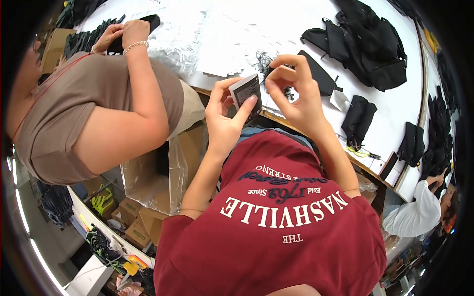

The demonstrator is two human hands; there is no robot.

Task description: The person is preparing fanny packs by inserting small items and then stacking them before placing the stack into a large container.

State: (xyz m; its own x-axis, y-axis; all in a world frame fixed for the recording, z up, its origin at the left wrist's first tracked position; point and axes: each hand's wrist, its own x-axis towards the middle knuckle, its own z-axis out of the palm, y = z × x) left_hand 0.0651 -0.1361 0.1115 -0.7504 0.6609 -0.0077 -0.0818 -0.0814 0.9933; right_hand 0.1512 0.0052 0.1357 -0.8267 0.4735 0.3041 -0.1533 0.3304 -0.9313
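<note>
My left hand [224, 116] grips a small folded card [247, 96], black with pale print on its face and white along its edge. The thumb presses on the card's front and the fingers lie behind it. Just to the right, my right hand [301, 96] is raised with thumb and forefinger curled together in a pinch. Whatever is between those fingertips is too small to make out. Behind that hand lies a tangle of thin black cords [263, 60] on the white table [229, 29], partly hidden by my fingers.
At my left a co-worker [123, 103] handles a black piece. White paper sheets [222, 54] cover the table's middle. Black bags [370, 49], a rolled black pouch [359, 118] and yellow-handled snips [363, 153] lie to the right. A plastic-lined carton [148, 182] stands below the table edge.
</note>
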